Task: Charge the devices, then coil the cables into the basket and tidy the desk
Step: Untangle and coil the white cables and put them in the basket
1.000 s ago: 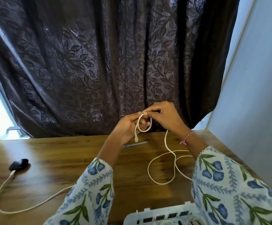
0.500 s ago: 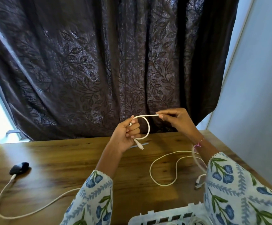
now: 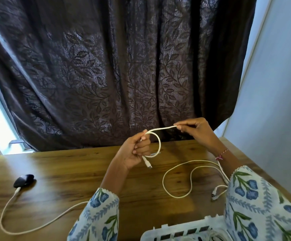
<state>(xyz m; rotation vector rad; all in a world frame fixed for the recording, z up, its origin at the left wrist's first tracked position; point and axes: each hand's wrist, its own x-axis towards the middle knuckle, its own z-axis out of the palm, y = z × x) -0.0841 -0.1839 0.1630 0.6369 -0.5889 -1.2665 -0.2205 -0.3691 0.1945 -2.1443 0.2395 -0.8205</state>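
The person's left hand (image 3: pixel 132 153) was curled shut around a white braided cable (image 3: pixel 158 141), fingers folded together over one round loop of it, with the cable's plug end (image 3: pixel 148 164) hanging down below the fist. The right hand (image 3: pixel 196 131) was raised level with it, thumb and forefinger pinched on the same cable where it ran out taut from the loop, the other fingers bent loosely behind. Both hands hovered above the far edge of the desk (image 3: pixel 54 171), a wooden top with a warm brown grain and a soft sheen. The rest of the cable lay slack on the desk towards its right edge, in wide, soft curves, ending in a small connector (image 3: pixel 214 194) just beside the right sleeve (image 3: pixel 263 206). Both sleeves were pale cloth printed with blue flowers and green leaves. Near the left edge of the desk sat a small black rounded device (image 3: pixel 23 180), with a second white cable (image 3: pixel 28 226) plugged into it and trailing in a long curve towards the near edge. At the near edge stood a white plastic basket (image 3: pixel 176 232) with a slotted wall, holding pale cables. Behind the desk hung a dark curtain (image 3: pixel 115 75) with a shiny raised leaf pattern.
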